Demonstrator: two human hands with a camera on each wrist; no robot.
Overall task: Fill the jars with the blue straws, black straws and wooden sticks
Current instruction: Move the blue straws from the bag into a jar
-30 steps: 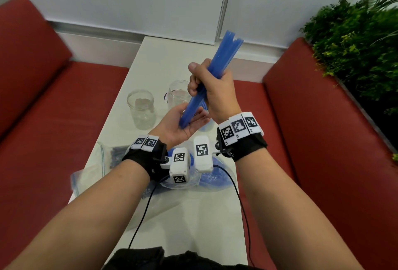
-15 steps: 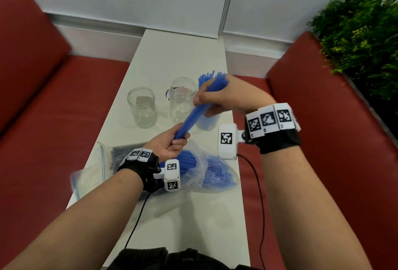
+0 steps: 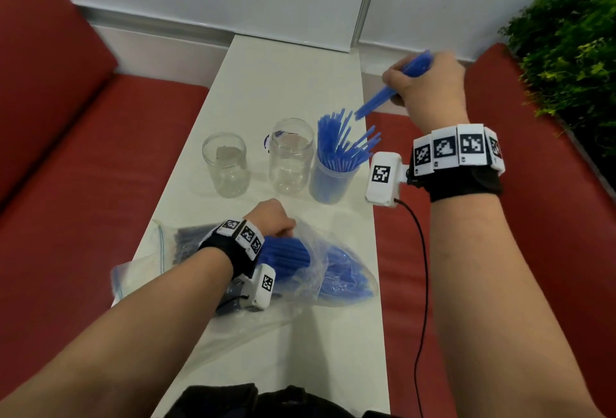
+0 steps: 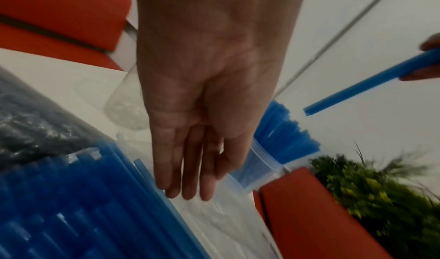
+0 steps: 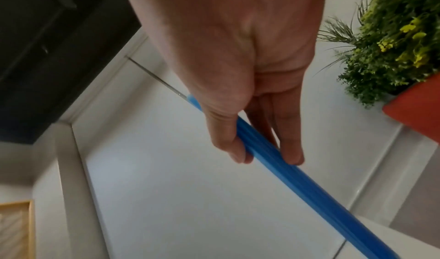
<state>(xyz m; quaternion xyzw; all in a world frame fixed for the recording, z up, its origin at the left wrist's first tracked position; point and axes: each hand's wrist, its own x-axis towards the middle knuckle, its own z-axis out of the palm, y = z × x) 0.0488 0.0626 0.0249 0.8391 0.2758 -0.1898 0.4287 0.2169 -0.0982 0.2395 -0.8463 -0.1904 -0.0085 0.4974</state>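
Observation:
My right hand [image 3: 420, 84] [image 5: 257, 150] grips a small bundle of blue straws [image 3: 383, 97] [image 5: 297, 180], held in the air above and to the right of the right-hand jar [image 3: 328, 181], which is full of blue straws. Two clear jars, one in the middle [image 3: 290, 157] and one on the left [image 3: 226, 164], stand beside it with nothing in them. My left hand [image 3: 271, 217] [image 4: 190, 169] hangs with straight fingers over the plastic bag of blue straws [image 3: 316, 267] [image 4: 71, 206], fingertips at the bag. A bag of black straws [image 3: 186, 244] lies to its left.
The narrow white table [image 3: 286, 77] runs between two red benches [image 3: 66, 184]. A green plant [image 3: 566, 51] stands at the right. A cable [image 3: 423, 267] hangs from my right wrist camera along the table's right edge.
My right hand lifted the bundle of blue straws up and to the right, away from the left hand. My left hand let go of the bundle and dropped to the bag.

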